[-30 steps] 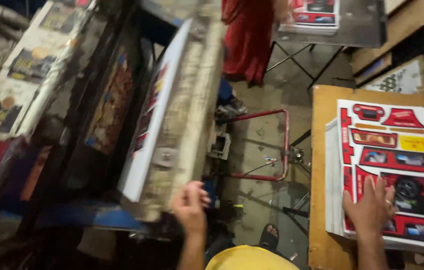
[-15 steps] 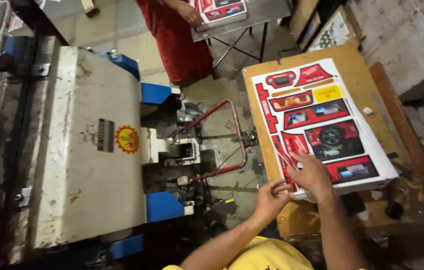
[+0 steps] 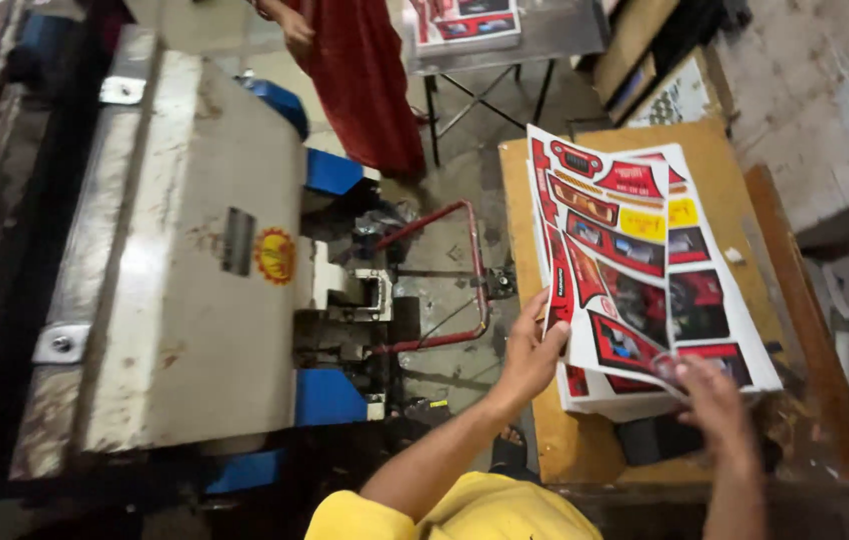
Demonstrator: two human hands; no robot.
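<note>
My left hand (image 3: pixel 530 350) grips the left edge of a printed sheet (image 3: pixel 635 260) with red, black and yellow panels. At the sheet's near corner, my right hand (image 3: pixel 710 405) pinches it from the front. The sheet is lifted and tilted above a stack of the same printed sheets (image 3: pixel 595 390), which lies on a wooden table (image 3: pixel 720 165) on the right. Both arms reach out from a yellow sleeve (image 3: pixel 455 510) at the bottom.
A large cream metal machine (image 3: pixel 195 260) with blue parts and a red tube frame (image 3: pixel 440 280) fills the left. At the top stands a person in red cloth (image 3: pixel 365 80), beside a metal folding table (image 3: pixel 545 35) with more printed sheets (image 3: pixel 465 20).
The top sheet lay flat on the stack with both hands at its near edge; now it is raised and tilted. The view has shifted so the machine sits more to the left.
</note>
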